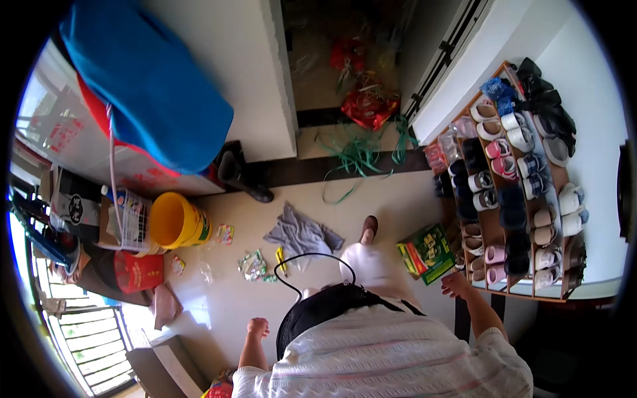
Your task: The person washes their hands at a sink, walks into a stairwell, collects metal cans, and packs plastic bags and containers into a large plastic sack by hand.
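- Closest to us is our white knitted top (398, 348), behind and between the left fingers (263, 324) and the right fingers (448, 284).
- We see the left fingers curled into a loose fist; we cannot tell whether anything is inside.
- We see the right fingers part-way open and slightly bent, with nothing visible in their hold.
- The green box (425, 255) lies on the floor (398, 192), just ahead and to the left of the right fingers; we cannot tell whether they touch its corner.
- A black mesh item (328, 302) with a thin looped cord is to the right of the left fingers, against our front.
- To the right of the right fingers, and ahead of them, we have a shoe rack (561, 176) crowded with pairs of shoes.
- Straight ahead of the left fingers we see a crumpled wrapper (252, 265); a narrow yellow item (281, 259) is beside it, with a rumpled grey cloth (302, 229) beyond.
- Our brown shoe (369, 229) shows ahead, between the two sets of fingers.
- Left of the left fingers and farther forward are a red container (149, 272) and a yellow bucket (199, 229), near a white basket (136, 219).
- Well ahead of both sets of fingers, we see tangled green strands (358, 151) by the doorway and a red plastic bag (371, 107).
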